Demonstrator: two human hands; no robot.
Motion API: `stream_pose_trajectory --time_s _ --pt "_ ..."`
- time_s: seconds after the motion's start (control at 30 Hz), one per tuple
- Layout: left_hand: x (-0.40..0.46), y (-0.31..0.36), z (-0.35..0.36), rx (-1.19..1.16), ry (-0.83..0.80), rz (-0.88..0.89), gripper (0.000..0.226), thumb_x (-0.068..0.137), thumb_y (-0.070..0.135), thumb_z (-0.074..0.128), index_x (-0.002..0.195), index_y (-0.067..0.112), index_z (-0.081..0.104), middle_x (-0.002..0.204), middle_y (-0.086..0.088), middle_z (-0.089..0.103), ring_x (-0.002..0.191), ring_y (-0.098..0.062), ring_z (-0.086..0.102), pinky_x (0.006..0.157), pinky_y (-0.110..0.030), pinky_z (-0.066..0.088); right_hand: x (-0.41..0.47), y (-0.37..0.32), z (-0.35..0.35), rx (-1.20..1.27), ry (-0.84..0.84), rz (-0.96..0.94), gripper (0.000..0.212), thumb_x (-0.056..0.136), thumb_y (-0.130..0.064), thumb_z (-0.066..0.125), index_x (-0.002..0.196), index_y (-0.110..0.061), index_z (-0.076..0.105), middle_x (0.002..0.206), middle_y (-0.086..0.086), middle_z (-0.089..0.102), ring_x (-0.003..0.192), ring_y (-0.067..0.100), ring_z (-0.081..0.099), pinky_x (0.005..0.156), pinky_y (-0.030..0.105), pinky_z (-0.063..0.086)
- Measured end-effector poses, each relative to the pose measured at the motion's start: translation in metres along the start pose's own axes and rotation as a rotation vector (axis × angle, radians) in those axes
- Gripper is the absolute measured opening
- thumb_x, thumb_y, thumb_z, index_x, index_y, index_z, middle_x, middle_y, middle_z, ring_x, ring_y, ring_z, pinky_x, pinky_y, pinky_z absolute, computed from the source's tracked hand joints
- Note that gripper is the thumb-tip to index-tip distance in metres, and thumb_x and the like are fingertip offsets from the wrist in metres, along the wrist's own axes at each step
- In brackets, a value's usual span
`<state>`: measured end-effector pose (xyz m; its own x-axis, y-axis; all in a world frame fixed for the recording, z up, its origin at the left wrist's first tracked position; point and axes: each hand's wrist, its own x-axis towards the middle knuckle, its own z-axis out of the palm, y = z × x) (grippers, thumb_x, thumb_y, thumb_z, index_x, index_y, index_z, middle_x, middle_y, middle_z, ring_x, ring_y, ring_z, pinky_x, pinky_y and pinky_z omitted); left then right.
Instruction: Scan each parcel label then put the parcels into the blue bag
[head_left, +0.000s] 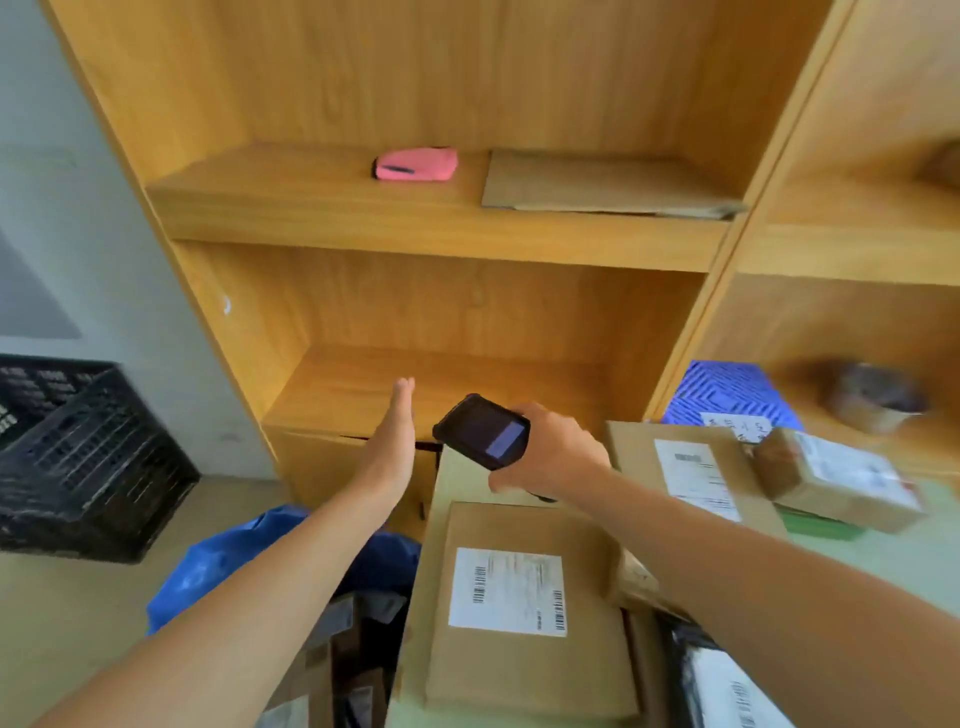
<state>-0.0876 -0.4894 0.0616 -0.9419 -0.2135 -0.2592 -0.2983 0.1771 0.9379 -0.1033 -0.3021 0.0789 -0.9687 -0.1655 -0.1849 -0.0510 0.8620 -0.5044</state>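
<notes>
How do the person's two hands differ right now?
The right hand grips a black scanner; the left hand holds nothing. The left hand's fingers are straight, edge-on toward the shelf; the right hand's curl round the scanner. Both reach forward above the parcels and blue bag.

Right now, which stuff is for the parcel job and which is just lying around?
For the job:
scanner in the right hand
labelled parcel
small parcel
blue bag
left hand, open, holding nothing

Just lying about:
pink pouch
flat cardboard
black crate
</notes>
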Motion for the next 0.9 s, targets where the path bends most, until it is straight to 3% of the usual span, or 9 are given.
stream_pose_trajectory --time_s 0.1,0.17,0.27,0.33,0.47,0.67,0.9 --pt "-0.006 0.037 0.056 0.042 -0.043 -0.028 0.091 0.073 0.091 0.01 0.152 0.05 0.025 0.162 0.003 0.028 0.15 -0.024 0.022 0.119 -0.054 0.013 -0.016 0.048 -0.055 -0.085 0.034 0.018 0.083 0.056 -0.05 0.085 0.13 -0.038 0.051 0.099 -0.011 0.064 0.087 0.014 0.065 0.074 0.035 0.06" --pt "-0.011 0.052 0.095 0.072 -0.072 -0.037 0.088 0.077 0.089 0.01 0.153 0.048 0.025 0.162 0.004 0.029 0.15 -0.024 0.024 0.118 -0.054 0.015 -0.028 0.082 -0.087 -0.184 0.039 0.047 0.08 0.059 -0.048 0.085 0.13 -0.038 0.05 0.099 -0.01 0.064 0.089 0.014 0.064 0.077 0.034 0.059" --pt "-0.021 0.062 0.151 0.119 -0.137 -0.035 0.08 0.087 0.081 0.011 0.155 0.043 0.025 0.163 0.002 0.027 0.15 -0.024 0.023 0.12 -0.051 0.016 -0.046 0.134 -0.126 -0.309 0.029 0.101 0.076 0.06 -0.047 0.084 0.128 -0.037 0.052 0.098 -0.009 0.064 0.088 0.015 0.064 0.067 0.027 0.054" --pt "-0.03 0.064 0.185 0.136 -0.173 -0.069 0.077 0.091 0.078 0.011 0.156 0.039 0.025 0.163 -0.002 0.027 0.15 -0.025 0.022 0.12 -0.05 0.015 -0.055 0.165 -0.145 -0.375 0.005 0.143 0.069 0.06 -0.046 0.084 0.121 -0.036 0.054 0.096 -0.009 0.064 0.085 0.015 0.063 0.055 0.022 0.041" --pt "-0.05 0.067 0.242 0.179 -0.239 -0.145 0.076 0.093 0.075 0.01 0.157 0.037 0.022 0.164 -0.004 0.025 0.15 -0.028 0.021 0.118 -0.052 0.015 -0.062 0.22 -0.171 -0.508 -0.003 0.15 0.068 0.055 -0.049 0.082 0.116 -0.033 0.056 0.1 -0.007 0.065 0.092 0.02 0.063 0.054 0.025 0.035" --pt "-0.051 0.068 0.282 0.282 -0.283 -0.191 0.075 0.096 0.072 0.009 0.156 0.03 0.026 0.161 -0.003 0.031 0.147 -0.026 0.03 0.11 -0.039 0.025 -0.056 0.267 -0.189 -0.622 -0.005 0.144 0.068 0.057 -0.048 0.083 0.118 -0.034 0.054 0.1 -0.007 0.06 0.091 0.02 0.055 0.065 0.028 0.041" --pt "-0.012 0.06 0.3 0.383 -0.287 -0.166 0.07 0.099 0.066 0.007 0.156 0.03 0.025 0.163 -0.006 0.026 0.149 -0.027 0.025 0.117 -0.044 0.02 -0.03 0.295 -0.196 -0.736 -0.043 0.168 0.072 0.061 -0.046 0.081 0.126 -0.033 0.053 0.1 -0.007 0.062 0.09 0.018 0.059 0.065 0.028 0.041"
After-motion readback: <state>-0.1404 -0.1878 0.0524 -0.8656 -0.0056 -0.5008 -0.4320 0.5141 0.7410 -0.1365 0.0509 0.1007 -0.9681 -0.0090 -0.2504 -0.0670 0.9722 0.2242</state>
